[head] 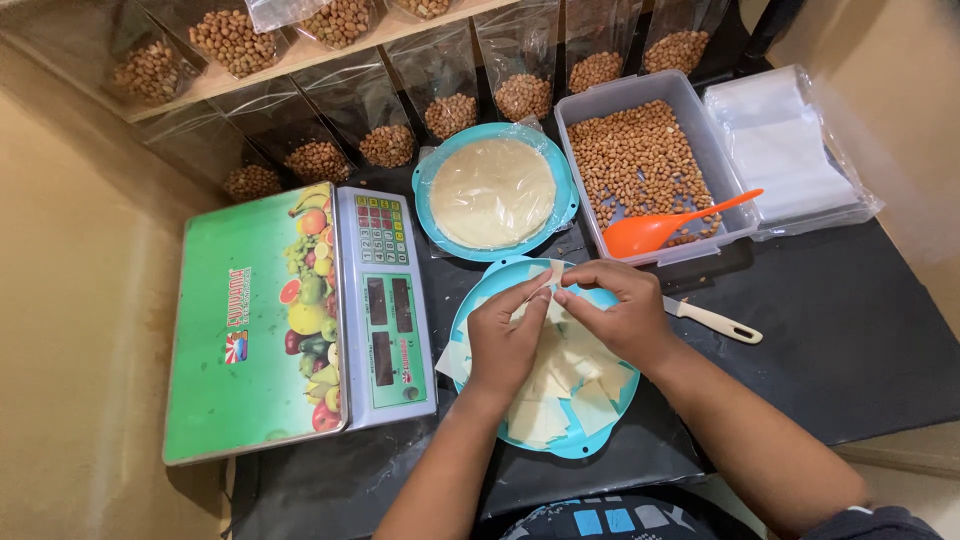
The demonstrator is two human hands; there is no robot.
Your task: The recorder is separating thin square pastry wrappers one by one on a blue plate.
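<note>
I see both forearms rising from the bottom of the frame, meeting at centre. My left hand (503, 343) and right hand (618, 310) arch over the blue plate (590, 442), fingertips pressed together, each grip pinching one pale pastry square (550, 275) above the heap of cut squares (560, 395) on the bench.

Two blue plates (440, 215) (610, 425), one scale (300, 320), one knife (712, 320).
</note>
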